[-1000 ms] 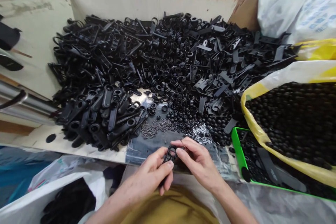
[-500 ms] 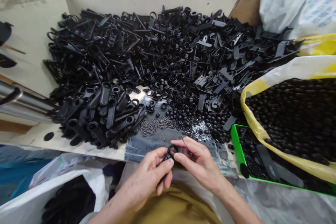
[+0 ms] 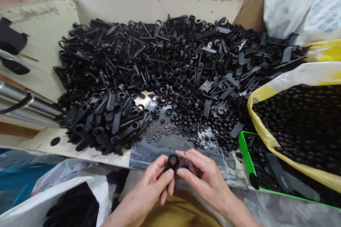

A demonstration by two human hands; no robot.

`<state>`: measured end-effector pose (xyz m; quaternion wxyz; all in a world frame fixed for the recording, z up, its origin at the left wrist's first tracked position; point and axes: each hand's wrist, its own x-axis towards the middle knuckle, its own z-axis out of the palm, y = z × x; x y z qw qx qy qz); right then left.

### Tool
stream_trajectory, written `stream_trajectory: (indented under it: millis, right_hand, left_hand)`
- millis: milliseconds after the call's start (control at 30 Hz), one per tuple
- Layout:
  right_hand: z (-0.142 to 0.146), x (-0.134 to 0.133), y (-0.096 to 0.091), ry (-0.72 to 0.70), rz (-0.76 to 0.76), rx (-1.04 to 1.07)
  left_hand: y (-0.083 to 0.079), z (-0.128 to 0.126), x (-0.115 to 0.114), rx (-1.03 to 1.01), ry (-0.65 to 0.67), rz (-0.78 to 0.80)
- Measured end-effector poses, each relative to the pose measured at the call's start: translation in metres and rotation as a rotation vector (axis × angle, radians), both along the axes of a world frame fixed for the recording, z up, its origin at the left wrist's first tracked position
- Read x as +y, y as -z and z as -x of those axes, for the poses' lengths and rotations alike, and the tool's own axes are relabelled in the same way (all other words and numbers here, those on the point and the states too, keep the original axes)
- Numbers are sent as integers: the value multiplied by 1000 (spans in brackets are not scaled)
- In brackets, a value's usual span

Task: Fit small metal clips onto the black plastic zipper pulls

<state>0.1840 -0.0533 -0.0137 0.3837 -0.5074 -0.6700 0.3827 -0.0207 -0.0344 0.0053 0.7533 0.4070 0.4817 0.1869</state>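
My left hand (image 3: 153, 183) and my right hand (image 3: 204, 176) meet at the near edge of the bench. Together they pinch a small black plastic part with a round ring end (image 3: 173, 161). The left hand's fingers wrap its lower stem; the right hand's thumb and fingertips press against the ring. Just beyond the hands lie small dark springs (image 3: 157, 132), shiny metal pins (image 3: 206, 138) and black beads (image 3: 191, 122). A heap of black handle-shaped parts (image 3: 112, 113) sits to the left, a big pile of black rings and clips (image 3: 181, 64) behind.
A yellow bag of black round caps (image 3: 298, 120) and a green tray (image 3: 243, 152) stand at the right. White bags (image 3: 301, 10) lie at the back right, a white bag with black contents (image 3: 71, 202) at the near left. Metal tubes (image 3: 23, 106) jut from the left. People sit beyond the cardboard wall (image 3: 149, 7).
Both hands have dropped slightly toward me with the part still between them; the fingers have shifted on the ring end. The view has tilted a little.
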Motion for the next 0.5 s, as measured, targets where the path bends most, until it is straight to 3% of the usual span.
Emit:
stream_trajectory:
  millis: [100,267,367,500]
  right_hand:
    - [-3,0,1,25,-38,-33]
    - [6,24,3,17,-137,-150]
    - [20,40,9,-9,-190,-262]
    - [23,42,13,3,-201,-326]
  left_hand:
    - [3,15,9,177,-71,-156]
    - [-2,26,30,665,-199,-575]
    - [-6,21,38,855,-170,-707]
    - [-5,7,39,883,2,-788]
